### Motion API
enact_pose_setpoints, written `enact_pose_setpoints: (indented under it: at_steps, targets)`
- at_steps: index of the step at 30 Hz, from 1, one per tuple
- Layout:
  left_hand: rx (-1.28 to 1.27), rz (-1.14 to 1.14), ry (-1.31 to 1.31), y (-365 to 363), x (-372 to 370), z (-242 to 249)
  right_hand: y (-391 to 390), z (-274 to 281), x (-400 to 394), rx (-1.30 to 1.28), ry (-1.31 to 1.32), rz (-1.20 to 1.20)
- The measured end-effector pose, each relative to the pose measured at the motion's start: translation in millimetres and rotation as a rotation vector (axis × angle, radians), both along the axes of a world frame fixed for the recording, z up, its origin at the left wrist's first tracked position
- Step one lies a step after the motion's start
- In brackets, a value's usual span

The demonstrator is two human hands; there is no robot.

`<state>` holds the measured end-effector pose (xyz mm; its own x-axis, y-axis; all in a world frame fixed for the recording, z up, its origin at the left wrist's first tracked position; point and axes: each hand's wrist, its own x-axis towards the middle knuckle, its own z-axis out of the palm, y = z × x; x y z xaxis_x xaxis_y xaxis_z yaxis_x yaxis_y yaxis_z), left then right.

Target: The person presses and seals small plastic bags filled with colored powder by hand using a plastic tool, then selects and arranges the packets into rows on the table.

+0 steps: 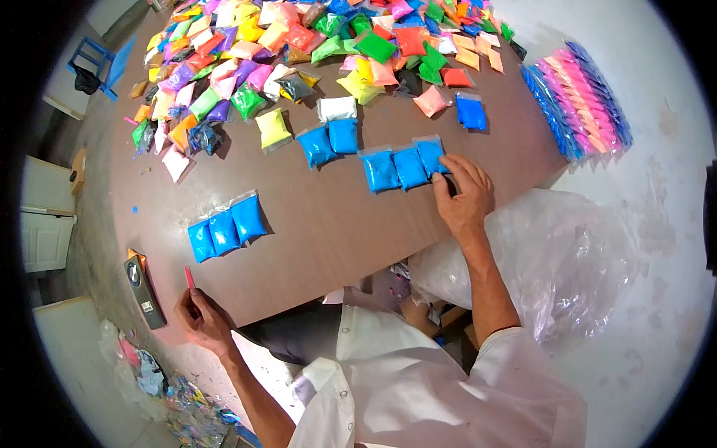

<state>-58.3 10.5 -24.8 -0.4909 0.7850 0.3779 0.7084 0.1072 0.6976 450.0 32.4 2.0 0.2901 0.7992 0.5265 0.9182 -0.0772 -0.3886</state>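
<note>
My right hand is at the right end of a row of three blue packets, thumb and fingers pinching the edge of the rightmost one. My left hand is near the table's front left edge, its fingers closed on a thin pink stick-like item. Just beyond it lies another row of three blue packets, touching no hand. Two blue packets lie between the rows, with a white packet behind them and a yellow packet to their left.
Many coloured packets are heaped across the back of the brown table. A single blue packet lies at right. Bundled packet strips and a clear plastic bag are beyond the right edge. A black box sits left.
</note>
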Motion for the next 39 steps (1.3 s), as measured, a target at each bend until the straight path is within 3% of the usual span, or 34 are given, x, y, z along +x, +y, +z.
enact_pose_setpoints:
  at_steps: [30,34,39]
  targets:
    - [0.057,0.03,0.058,2,10,8,-1,-3,4,0.088,0.228,-0.032]
    - [0.082,0.024,0.06,4,12,13,17,16,3,0.07,0.095,-0.037]
    - [0.047,0.051,-0.031,3,14,12,78,66,-13,0.011,0.159,0.042]
